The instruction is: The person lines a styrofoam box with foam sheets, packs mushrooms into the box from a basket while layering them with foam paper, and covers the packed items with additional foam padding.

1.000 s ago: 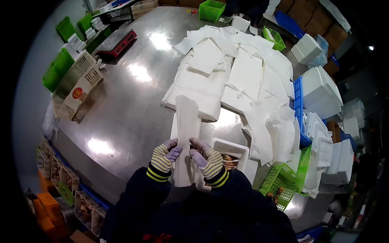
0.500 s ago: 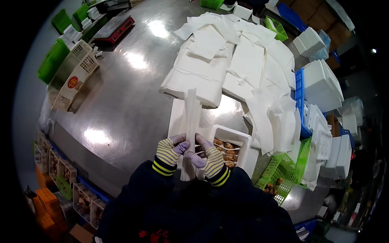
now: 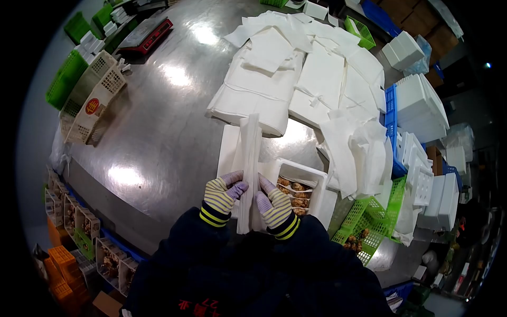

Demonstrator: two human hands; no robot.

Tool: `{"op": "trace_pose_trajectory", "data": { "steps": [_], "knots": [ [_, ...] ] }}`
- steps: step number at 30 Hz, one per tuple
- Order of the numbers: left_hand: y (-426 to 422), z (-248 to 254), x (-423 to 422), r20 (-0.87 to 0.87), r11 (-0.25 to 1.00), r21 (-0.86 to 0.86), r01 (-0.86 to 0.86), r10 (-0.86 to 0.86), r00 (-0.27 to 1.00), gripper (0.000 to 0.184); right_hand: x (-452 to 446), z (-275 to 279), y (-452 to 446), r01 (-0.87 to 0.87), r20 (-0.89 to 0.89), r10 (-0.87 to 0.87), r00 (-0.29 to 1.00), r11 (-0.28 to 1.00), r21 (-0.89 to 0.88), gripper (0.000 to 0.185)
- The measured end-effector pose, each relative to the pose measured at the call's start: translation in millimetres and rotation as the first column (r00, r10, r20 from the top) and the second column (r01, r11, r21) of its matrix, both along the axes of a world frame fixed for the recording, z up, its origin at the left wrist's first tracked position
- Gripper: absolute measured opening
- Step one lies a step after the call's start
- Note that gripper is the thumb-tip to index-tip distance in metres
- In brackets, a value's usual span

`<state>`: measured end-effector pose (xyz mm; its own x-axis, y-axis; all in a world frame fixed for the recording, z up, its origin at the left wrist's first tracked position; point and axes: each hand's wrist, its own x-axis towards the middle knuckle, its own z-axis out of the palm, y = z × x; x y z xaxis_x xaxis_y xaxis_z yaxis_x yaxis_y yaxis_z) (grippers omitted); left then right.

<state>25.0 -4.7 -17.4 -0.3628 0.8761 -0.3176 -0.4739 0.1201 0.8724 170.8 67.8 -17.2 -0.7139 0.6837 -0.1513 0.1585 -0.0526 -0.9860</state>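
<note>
A long folded strip of white paper (image 3: 248,153) stands out between my two gloved hands. My left hand (image 3: 226,194) pinches its left edge, fingers closed. On the strip's right edge are the bent fingers of my right hand (image 3: 272,202), also closed on it. Just right of my hands sits a white foam box (image 3: 320,185) with rows of brown, knobbly items (image 3: 300,195) separated by white strips. Another white foam piece (image 3: 227,148) lies partly behind the paper. Beyond my hands are stacks of white sheets (image 3: 253,98).
A metal table (image 3: 142,142) spans the view. At the left stand a crate with a red label (image 3: 79,119) and a red scale (image 3: 150,42). To the right are a green basket (image 3: 364,224), a blue crate (image 3: 391,116) and stacked foam boxes (image 3: 420,111).
The paper strip has become narrower, folded lengthwise between my hands. The view has shifted, and more of the foam box with the brown items shows now.
</note>
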Motion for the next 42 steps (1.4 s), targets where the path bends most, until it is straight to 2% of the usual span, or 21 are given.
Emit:
{"op": "trace_pose_trajectory", "data": {
  "steps": [5,9,11,12,14,16,18,21,22,23,25,28,30,31,33,34,35,37,39,41,42],
  "knots": [
    [0.2,-1.8,-1.1,-0.023,1.000,-0.003,-0.002,0.002,1.000,0.034,-5.6,15.1,0.9,-0.038,-0.121,0.000,0.993,0.949,-0.314,0.053],
    [1.2,-8.8,0.0,-0.027,1.000,0.015,-0.020,0.021,0.999,0.035,-11.0,8.6,2.2,-0.039,-0.178,-0.031,0.984,0.927,-0.374,0.044],
    [0.0,-7.7,-2.5,-0.012,1.000,0.003,-0.029,0.029,1.000,0.035,-11.0,15.1,5.0,0.079,-0.005,-0.087,0.996,0.925,-0.372,0.037],
    [-1.9,-11.2,-7.7,-0.144,0.999,-0.031,-0.023,0.019,0.989,0.036,-9.3,-5.6,3.3,0.164,0.017,-0.164,0.986,0.972,-0.166,0.032],
    [-6.4,-24.2,-28.5,-0.357,0.993,-0.008,-0.114,0.103,0.929,0.035,-10.1,-5.6,13.8,0.210,-0.036,-0.218,0.975,0.965,-0.155,0.030],
    [-14.9,-20.2,-80.6,-0.638,0.983,-0.038,-0.178,0.113,0.762,0.032,-7.0,8.4,38.6,0.212,-0.017,-0.216,0.976,0.967,-0.140,0.030],
    [-27.8,-23.7,-134.4,-0.971,0.888,-0.228,-0.400,-0.236,0.030,0.034,-5.0,37.5,58.9,0.227,-0.127,-0.245,0.961,0.964,-0.139,0.032],
    [-30.1,-17.0,-149.3,-0.988,0.919,0.118,-0.375,0.072,-0.135,0.039,-0.1,84.5,75.4,0.178,-0.450,-0.273,0.850,0.954,-0.242,0.037],
    [-20.3,-13.2,-138.8,-0.855,0.927,-0.101,-0.361,0.105,0.507,0.043,6.1,94.9,79.8,0.141,-0.511,-0.242,0.825,0.963,-0.229,0.041],
    [-1.5,-24.7,-109.2,-0.374,0.880,0.206,-0.429,0.475,0.797,0.028,15.4,111.1,82.6,0.061,-0.575,-0.211,0.790,0.961,-0.270,0.046],
    [26.7,-21.6,-75.8,-0.143,0.959,-0.008,-0.284,0.280,0.949,0.033,30.2,136.3,81.5,0.118,-0.655,-0.256,0.711,0.962,-0.248,0.047],
    [66.6,-20.5,-29.1,0.228,0.960,-0.265,0.084,-0.023,0.973,0.041,69.1,150.8,95.4,-0.046,-0.788,-0.118,0.604,0.982,-0.183,0.055],
    [74.1,-20.0,0.9,0.524,0.962,-0.084,0.258,-0.178,0.833,0.051,92.6,148.4,96.5,0.052,-0.790,-0.209,0.576,0.974,-0.220,0.049],
    [81.9,-1.2,15.1,0.522,0.959,-0.075,0.274,-0.196,0.830,0.051,102.6,142.8,99.8,0.087,-0.787,-0.247,0.565,0.967,-0.241,0.046],
    [98.6,34.5,39.3,0.544,0.949,0.278,0.152,-0.286,0.789,0.052,124.4,118.1,107.6,0.312,-0.637,-0.461,0.617,0.887,-0.339,0.043],
    [105.9,32.8,42.1,0.506,0.933,0.307,0.186,-0.326,0.798,0.053,131.5,103.1,114.9,0.251,-0.660,-0.414,0.627,0.909,-0.333,0.042],
    [113.3,31.1,45.0,0.466,0.916,0.336,0.218,-0.363,0.807,0.055,140.9,87.3,119.6,0.428,-0.487,-0.589,0.645,0.806,-0.408,0.043],
    [110.0,41.4,57.6,0.387,0.923,0.281,0.265,-0.361,0.849,0.059,132.8,77.0,100.0,0.522,-0.504,-0.626,0.594,0.778,-0.350,0.044],
    [122.8,30.8,69.2,0.612,0.886,0.364,0.285,-0.459,0.644,0.061,127.6,63.3,89.3,0.575,-0.344,-0.591,0.730,0.802,-0.159,0.045],
    [113.6,55.2,92.2,0.440,0.891,0.412,0.192,-0.379,0.814,0.056,115.6,70.3,77.1,0.382,0.038,-0.386,0.922,0.919,0.096,0.041],
    [109.5,45.5,92.1,0.416,0.868,0.377,0.322,-0.469,0.779,0.068,106.6,61.2,66.6,0.321,-0.024,-0.323,0.946,0.924,0.208,0.038]
  ]
}}
